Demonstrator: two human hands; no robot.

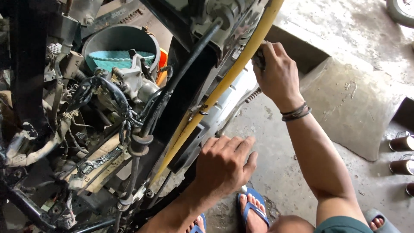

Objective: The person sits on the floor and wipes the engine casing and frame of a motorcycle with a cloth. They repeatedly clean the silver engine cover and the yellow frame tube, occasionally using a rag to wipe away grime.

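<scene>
Two hands at work: both are seen in the single head view, laid on the stripped side of a scooter body (129, 108) from which the panels are off; frame, hoses and wiring are exposed.

Right hand: the right hand (276, 73) is closed in a fist around a small dark tool or part at the upper edge of the silver engine cover (233, 103), just beside the yellow trim strip (233, 73); what is gripped is mostly hidden by the fingers (269, 51), so its kind cannot be told; dark bands are worn at the wrist.

Left hand: the left hand (224, 166) is laid flat with fingers spread, palm pressed against the lower part of the cover near the dark frame; nothing is held in it.

Step in hand: it is judged that a fastener or fitting at the cover's top edge is being worked while the body is steadied from below.

Next move: a firm, even turn or pull at the right hand is called for, with the bracing pressure kept low so the cover is not shifted.

Surroundings: a black hose (172, 82) is run diagonally past a teal basket (116, 60); blue sandals (252, 209) are planted on the concrete floor (345, 108); metal cans (401, 166) are stood at the right edge.
</scene>
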